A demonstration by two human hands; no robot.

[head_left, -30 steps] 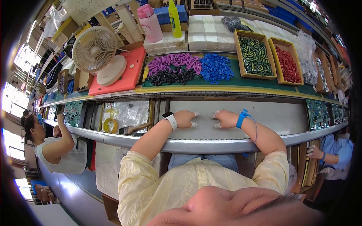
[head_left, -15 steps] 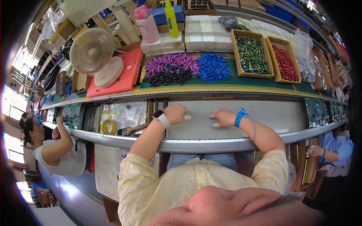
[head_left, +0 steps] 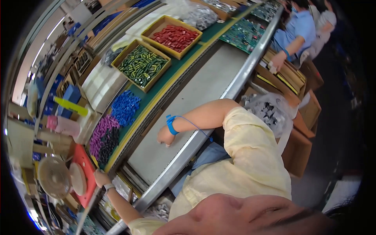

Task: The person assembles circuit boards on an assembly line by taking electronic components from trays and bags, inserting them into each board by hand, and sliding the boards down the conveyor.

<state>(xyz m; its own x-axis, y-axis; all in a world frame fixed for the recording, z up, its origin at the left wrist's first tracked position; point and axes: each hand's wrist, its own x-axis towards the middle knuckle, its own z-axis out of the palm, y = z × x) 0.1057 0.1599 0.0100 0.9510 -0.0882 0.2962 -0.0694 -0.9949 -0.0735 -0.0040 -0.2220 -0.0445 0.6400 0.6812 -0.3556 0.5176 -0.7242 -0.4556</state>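
My left hand [head_left: 102,178] reaches to the front edge of the green shelf, between the red mat [head_left: 85,176] and a pile of black small parts [head_left: 108,147]. Its fingers are small and blurred, so their grip is unclear. Above the grey conveyor bed [head_left: 196,91], my right hand [head_left: 166,137] hangs with its fingers curled in; anything inside is hidden. A white cover shows on a fingertip. Its wrist wears a blue strap [head_left: 171,125] with a cord. Beside the black pile lie purple parts [head_left: 102,133] and blue parts [head_left: 125,107].
Boxes of green cylindrical parts [head_left: 141,64] and red parts [head_left: 175,38] stand on the shelf. A fan [head_left: 55,177] rests at the left. The metal rail [head_left: 172,172] edges the line. Circuit boards [head_left: 244,34] sit farther along, near a co-worker in blue [head_left: 295,33].
The view has swung to the right and tilted. My left hand has moved from over the conveyor bed to the shelf edge. My right hand stays above the bed, its fingers now curled in.
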